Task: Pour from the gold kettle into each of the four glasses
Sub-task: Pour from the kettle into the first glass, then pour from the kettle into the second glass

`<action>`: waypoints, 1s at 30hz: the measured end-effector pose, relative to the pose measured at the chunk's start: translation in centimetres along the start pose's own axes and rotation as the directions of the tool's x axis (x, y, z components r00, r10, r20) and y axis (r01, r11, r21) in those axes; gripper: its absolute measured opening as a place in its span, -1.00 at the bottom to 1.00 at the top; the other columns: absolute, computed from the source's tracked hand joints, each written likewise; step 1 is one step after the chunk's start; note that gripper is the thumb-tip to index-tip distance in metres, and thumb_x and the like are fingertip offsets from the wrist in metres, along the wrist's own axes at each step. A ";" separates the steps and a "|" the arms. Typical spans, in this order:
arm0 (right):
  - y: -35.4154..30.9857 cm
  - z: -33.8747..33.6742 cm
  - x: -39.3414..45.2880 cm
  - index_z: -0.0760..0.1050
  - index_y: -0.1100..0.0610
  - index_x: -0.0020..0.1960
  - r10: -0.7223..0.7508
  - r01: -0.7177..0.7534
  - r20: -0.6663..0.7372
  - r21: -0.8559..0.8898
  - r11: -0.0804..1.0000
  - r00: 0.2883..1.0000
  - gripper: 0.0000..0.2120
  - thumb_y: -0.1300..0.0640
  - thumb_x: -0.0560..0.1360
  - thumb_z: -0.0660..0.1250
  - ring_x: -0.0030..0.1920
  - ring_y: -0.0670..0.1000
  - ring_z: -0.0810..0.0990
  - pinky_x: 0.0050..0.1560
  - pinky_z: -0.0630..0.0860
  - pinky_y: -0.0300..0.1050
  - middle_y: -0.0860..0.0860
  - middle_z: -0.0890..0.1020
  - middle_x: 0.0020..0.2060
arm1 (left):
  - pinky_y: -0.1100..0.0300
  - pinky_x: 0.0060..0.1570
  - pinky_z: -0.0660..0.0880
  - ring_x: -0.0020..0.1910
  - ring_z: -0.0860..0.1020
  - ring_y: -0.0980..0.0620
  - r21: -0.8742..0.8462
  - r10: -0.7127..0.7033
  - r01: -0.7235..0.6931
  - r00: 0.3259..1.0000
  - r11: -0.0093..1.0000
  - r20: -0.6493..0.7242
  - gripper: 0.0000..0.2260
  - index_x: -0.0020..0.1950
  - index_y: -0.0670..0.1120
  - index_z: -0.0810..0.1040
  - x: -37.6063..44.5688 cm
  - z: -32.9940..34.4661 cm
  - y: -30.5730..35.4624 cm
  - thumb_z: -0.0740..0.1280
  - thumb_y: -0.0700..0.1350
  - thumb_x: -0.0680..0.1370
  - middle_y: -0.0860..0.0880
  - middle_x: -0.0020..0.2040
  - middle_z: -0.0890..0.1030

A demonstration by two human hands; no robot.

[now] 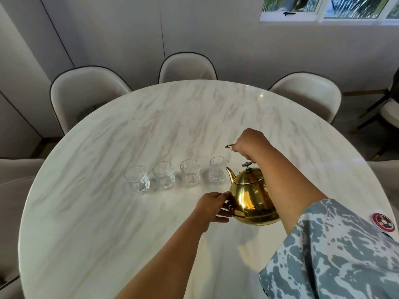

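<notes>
Hanging just above the tabletop (108, 212) at the right end of the row, the gold kettle (250, 197) points its spout at the nearest of the four glasses (218, 170); no stream shows, and I cannot tell whether any glass holds liquid, so the pouring looks barely begun. The right hand (250, 145) has its fingers curled tight round the handle, while the left hand (212, 207) rests loosely spread fingers against the kettle's lower side.

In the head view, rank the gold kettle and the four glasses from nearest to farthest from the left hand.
1. Gold kettle: touched by the left hand on its side.
2. Rightmost glass: by the spout.
3. Second glass from right: mid-row.
4. Third glass from right: further left.
5. Leftmost glass: at the row's far end.
</notes>
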State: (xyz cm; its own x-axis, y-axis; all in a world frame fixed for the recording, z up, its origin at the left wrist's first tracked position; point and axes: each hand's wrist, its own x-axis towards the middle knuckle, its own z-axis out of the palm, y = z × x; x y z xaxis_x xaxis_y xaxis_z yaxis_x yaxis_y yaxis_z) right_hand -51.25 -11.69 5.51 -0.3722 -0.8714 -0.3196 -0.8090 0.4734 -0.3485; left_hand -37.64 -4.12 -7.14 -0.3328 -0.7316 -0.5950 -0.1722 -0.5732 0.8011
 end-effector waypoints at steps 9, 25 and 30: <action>1.3 0.2 -1.0 0.61 0.28 0.10 -0.015 0.021 -0.071 0.088 0.996 0.997 -0.65 0.01 0.50 0.37 -0.23 0.15 0.54 -0.17 0.52 -0.09 0.14 0.58 -0.29 | 0.04 -0.10 0.67 -0.11 0.67 -0.10 -0.008 -0.001 0.001 1.000 1.000 -0.013 -0.73 0.10 -0.17 0.63 0.2 0.0 -0.1 0.30 0.00 0.59 -0.13 -0.08 0.68; 4.6 3.4 -5.7 0.61 0.12 0.29 -0.095 0.218 -0.293 0.423 0.879 0.951 -0.64 0.01 0.55 0.33 0.17 0.08 0.63 -0.02 0.46 -0.21 0.06 0.67 0.20 | -0.10 0.02 0.64 0.15 0.61 -0.18 -0.117 -0.025 0.014 0.996 0.993 -0.091 -0.68 0.30 -0.11 0.54 -0.2 -1.2 -1.2 0.36 -0.08 0.57 -0.17 0.17 0.63; 2.7 3.0 -6.2 0.55 0.10 0.26 -0.158 0.273 -0.302 0.393 0.878 0.940 -0.65 0.01 0.51 0.38 -0.06 -0.02 0.60 -0.21 0.43 -0.25 0.02 0.64 0.11 | -0.11 0.01 0.64 0.12 0.63 -0.18 -0.189 0.007 -0.026 0.995 0.982 -0.097 -0.71 0.26 -0.11 0.55 -1.4 -3.2 -1.2 0.39 -0.08 0.55 -0.17 0.13 0.64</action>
State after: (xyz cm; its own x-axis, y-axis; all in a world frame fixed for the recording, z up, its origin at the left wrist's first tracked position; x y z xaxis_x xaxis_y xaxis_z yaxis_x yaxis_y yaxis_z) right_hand -49.74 -4.66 3.89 -0.3599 -0.9328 0.0206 -0.6335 0.2281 -0.7393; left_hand -33.99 -3.60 -7.47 -0.2425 -0.7682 -0.5925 0.0143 -0.6135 0.7896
